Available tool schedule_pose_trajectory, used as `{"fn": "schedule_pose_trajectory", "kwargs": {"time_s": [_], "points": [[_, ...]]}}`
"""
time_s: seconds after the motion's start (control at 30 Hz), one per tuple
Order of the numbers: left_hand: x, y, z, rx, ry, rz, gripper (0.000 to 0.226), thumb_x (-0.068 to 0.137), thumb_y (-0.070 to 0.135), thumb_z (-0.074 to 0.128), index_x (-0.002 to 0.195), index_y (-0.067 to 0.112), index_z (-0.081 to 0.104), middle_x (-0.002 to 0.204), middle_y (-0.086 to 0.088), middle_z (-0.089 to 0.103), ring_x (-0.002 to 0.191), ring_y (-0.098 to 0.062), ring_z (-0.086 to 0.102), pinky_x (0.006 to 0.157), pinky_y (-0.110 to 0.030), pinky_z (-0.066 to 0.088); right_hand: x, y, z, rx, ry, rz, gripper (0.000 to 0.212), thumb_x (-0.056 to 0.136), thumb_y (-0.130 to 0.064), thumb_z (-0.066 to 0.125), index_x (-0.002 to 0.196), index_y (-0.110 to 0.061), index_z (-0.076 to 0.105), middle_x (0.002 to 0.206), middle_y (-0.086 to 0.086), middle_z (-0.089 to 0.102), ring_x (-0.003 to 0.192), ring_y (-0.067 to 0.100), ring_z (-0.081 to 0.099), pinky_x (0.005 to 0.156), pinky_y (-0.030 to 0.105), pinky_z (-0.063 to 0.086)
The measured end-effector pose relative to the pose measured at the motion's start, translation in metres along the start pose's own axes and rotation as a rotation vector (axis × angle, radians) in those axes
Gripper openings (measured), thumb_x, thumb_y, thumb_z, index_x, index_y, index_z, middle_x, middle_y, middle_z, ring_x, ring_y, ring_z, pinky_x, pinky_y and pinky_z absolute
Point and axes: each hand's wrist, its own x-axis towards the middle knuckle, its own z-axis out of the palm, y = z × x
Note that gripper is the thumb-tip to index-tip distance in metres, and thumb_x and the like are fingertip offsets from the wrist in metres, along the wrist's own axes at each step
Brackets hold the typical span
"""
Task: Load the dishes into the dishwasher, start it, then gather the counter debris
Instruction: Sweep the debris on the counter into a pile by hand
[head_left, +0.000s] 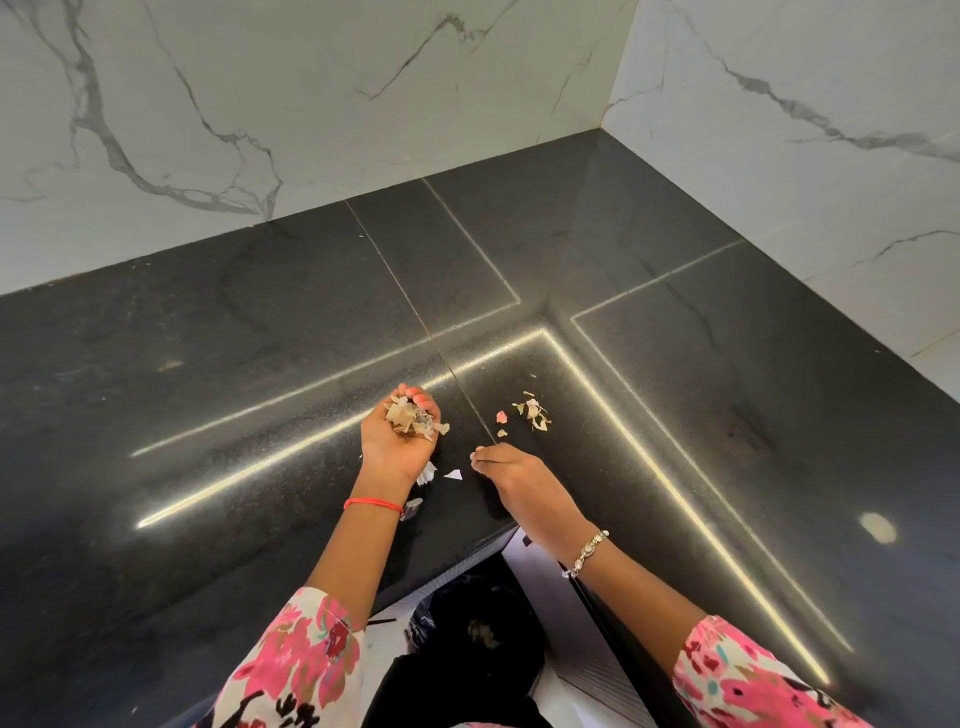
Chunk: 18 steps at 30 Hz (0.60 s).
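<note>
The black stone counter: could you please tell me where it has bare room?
Bare: the black stone counter on the left, between the white marble wall and the left hand, and at far right. Crowded: front middle, where dry peel scraps and small white bits lie around the left hand and right hand.

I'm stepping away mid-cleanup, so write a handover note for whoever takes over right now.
The left hand is palm up, cupping gathered scraps. The right hand lies low on the black counter; whether its fingers pinch anything is unclear.
Done: part of the debris is collected.
Left: loose peels beyond the right hand and white bits between the hands.
The dishwasher is out of view.
</note>
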Motion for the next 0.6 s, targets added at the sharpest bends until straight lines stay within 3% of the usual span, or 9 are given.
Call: {"fn": "schedule_pose_trajectory", "kwargs": {"time_s": [0.1,0.2,0.27,0.37,0.43,0.5,0.6], "points": [[-0.001,-0.001,-0.001,-0.019,0.006,-0.011,0.035,0.094,0.012,0.032,0.066,0.009,0.053,0.056,-0.004,0.052,0.042,-0.014,0.050,0.043,-0.018,0.047,0.010,-0.009,-0.008,0.225,0.284,0.074,0.017,0.074,0.013,0.061,0.081,0.003,0.073,0.084,0.012,0.072,0.077,0.015,0.068,0.084,0.025,0.051],[-0.001,-0.004,-0.005,-0.024,0.028,-0.011,0.034,0.094,0.012,0.032,0.068,0.008,0.054,0.058,-0.005,0.055,0.048,-0.014,0.054,0.047,-0.019,0.050,0.026,-0.029,-0.025,0.479,0.466,0.113,0.013,0.077,0.006,0.067,0.088,0.001,0.073,0.087,0.010,0.072,0.080,0.007,0.066,0.078,0.024,0.056],[0.000,-0.007,-0.006,-0.012,0.035,-0.021,0.030,0.092,0.010,0.036,0.070,0.008,0.056,0.060,-0.005,0.057,0.054,-0.013,0.056,0.050,-0.019,0.052,0.037,-0.045,-0.033,0.574,0.474,0.037,0.014,0.078,0.003,0.068,0.091,0.001,0.073,0.090,0.011,0.073,0.084,0.011,0.068,0.080,0.027,0.056],[-0.005,-0.013,-0.004,0.055,0.006,-0.038,0.012,0.072,0.002,0.053,0.064,0.005,0.062,0.057,-0.004,0.060,0.052,-0.012,0.061,0.053,-0.018,0.054,0.049,-0.061,-0.033,0.619,0.299,0.016,0.020,0.083,0.003,0.062,0.101,0.000,0.070,0.099,0.013,0.071,0.097,0.010,0.064,0.094,0.020,0.048],[-0.006,-0.014,-0.003,0.107,0.011,-0.029,0.014,0.076,0.005,0.053,0.064,0.005,0.061,0.056,-0.003,0.059,0.053,-0.012,0.061,0.051,-0.017,0.053,0.051,-0.062,-0.035,0.609,0.247,0.009,0.023,0.086,0.002,0.059,0.107,-0.002,0.068,0.106,0.011,0.070,0.104,0.008,0.061,0.098,0.017,0.044],[-0.004,-0.010,-0.002,0.124,0.021,-0.005,0.029,0.092,0.011,0.038,0.072,0.007,0.059,0.059,-0.004,0.059,0.056,-0.014,0.061,0.054,-0.019,0.053,0.051,-0.056,-0.038,0.638,0.351,-0.011,0.023,0.086,0.004,0.058,0.107,-0.002,0.068,0.106,0.010,0.070,0.100,0.009,0.065,0.092,0.023,0.051],[-0.005,-0.001,-0.002,0.020,-0.006,0.004,0.027,0.089,0.010,0.037,0.068,0.009,0.053,0.055,-0.004,0.055,0.044,-0.014,0.054,0.046,-0.017,0.049,0.045,-0.038,-0.037,0.588,0.463,0.033,0.023,0.083,0.008,0.058,0.102,0.000,0.069,0.102,0.011,0.070,0.095,0.007,0.065,0.086,0.022,0.054]]}}
